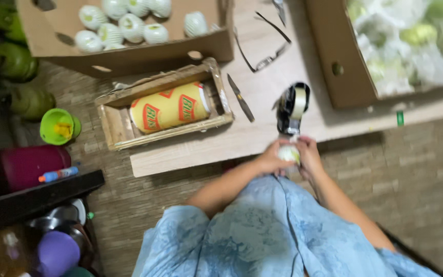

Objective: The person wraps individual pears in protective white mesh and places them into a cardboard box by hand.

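— What are the two hands doing?

— Both meet in front of the person's lap, at the near edge of the low wooden surface (190, 154). The left hand (270, 160) and the right hand (308, 156) are each curled closed around one small pale round thing (288, 153), which sits between them, touching both.

— Is that thing clear enough to name?

— No, it is blurred; it looks whitish-green and wrapped, much like the netted round fruits (129, 25) in the cardboard box (129, 59) at the far left.

— What stands nearest the hands?

— A black tape dispenser (292, 107) with a pale roll, upright on the surface just beyond the fingers; whether it touches the pale thing I cannot tell.

— And around it?

— A knife (240, 97) lies to the left of the dispenser, and a pair of glasses (265, 46) farther back. A small wooden crate (114, 125) holds a yellow tin (170, 106) lying on its side. A second cardboard box (337, 61) at the right is filled with more pale wrapped fruit. A green cup (58, 126) sits on the woven floor at the left.
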